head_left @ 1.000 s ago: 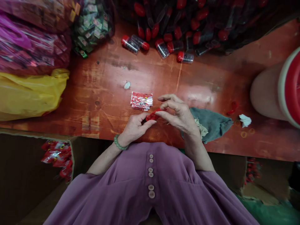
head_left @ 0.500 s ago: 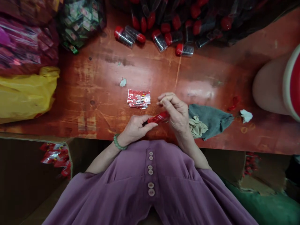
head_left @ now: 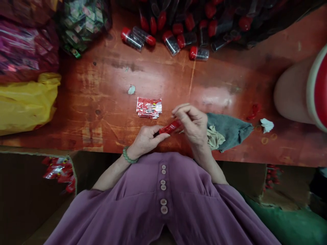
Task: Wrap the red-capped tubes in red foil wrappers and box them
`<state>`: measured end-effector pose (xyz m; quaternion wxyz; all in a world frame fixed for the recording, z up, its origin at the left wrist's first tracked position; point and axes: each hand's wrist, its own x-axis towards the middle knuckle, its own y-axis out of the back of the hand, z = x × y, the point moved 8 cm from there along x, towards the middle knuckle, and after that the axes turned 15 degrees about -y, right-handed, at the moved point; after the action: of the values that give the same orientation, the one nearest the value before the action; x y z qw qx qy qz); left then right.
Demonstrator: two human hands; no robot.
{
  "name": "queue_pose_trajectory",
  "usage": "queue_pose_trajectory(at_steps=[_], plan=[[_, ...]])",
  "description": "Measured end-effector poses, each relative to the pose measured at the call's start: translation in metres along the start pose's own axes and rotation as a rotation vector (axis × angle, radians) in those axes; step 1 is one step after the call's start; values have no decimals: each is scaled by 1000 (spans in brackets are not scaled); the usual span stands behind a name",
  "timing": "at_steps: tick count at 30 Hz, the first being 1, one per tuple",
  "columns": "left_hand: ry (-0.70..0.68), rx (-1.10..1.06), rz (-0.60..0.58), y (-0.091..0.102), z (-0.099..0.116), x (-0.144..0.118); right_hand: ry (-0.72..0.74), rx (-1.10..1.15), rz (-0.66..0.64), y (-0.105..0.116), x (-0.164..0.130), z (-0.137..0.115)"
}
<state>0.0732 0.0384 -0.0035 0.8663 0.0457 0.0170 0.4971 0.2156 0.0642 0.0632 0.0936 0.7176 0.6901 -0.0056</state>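
Note:
A thin red rolled packet [head_left: 169, 128] is held between both hands over the near edge of the red-brown table [head_left: 107, 102]. My left hand [head_left: 146, 139], with a green bead bracelet at the wrist, pinches its near end. My right hand [head_left: 193, 124] pinches its far end with the fingertips curled. A small stack of flat red and silver packets [head_left: 149, 107] lies just beyond the hands.
A grey cloth [head_left: 228, 130] lies right of my right hand. Several clear tubes with red caps [head_left: 173, 41] are piled at the back. A yellow bag [head_left: 25, 102] and bags of wrapped goods sit at the left. A large tub [head_left: 304, 92] stands at the right. A box of red packets [head_left: 58, 172] is below left.
My right hand has curled tighter around the far end of the red packet, which has stretched out longer between the two hands. The view has shifted slightly.

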Motion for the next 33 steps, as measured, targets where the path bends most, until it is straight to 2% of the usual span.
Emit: queue_pose_trajectory(at_steps=[3, 5, 8, 11, 15, 19, 23, 28, 33], plan=[[150, -269, 83, -2, -13, -4, 3, 54, 184, 19, -8, 1], [183, -387, 206, 3, -18, -2, -67, 4, 179, 18, -14, 6], [121, -382, 373, 17, -19, 5, -277, -42, -27, -7, -22, 29], [55, -362, 453, 21, -12, 14, -419, 20, -208, -35, -28, 51], [9, -301, 479, 22, 5, 22, -448, 264, -251, -48, -25, 65], [-29, -286, 477, 23, 20, 27, -425, 386, -255, -44, -22, 72], [-38, -270, 502, 24, 19, 27, -400, 336, -238, -43, -21, 73], [-3, -292, 484, 21, 11, 26, -307, 218, -101, -41, -17, 65], [-39, -238, 466, 17, 14, 27, -320, 240, -105, -42, -13, 63]])
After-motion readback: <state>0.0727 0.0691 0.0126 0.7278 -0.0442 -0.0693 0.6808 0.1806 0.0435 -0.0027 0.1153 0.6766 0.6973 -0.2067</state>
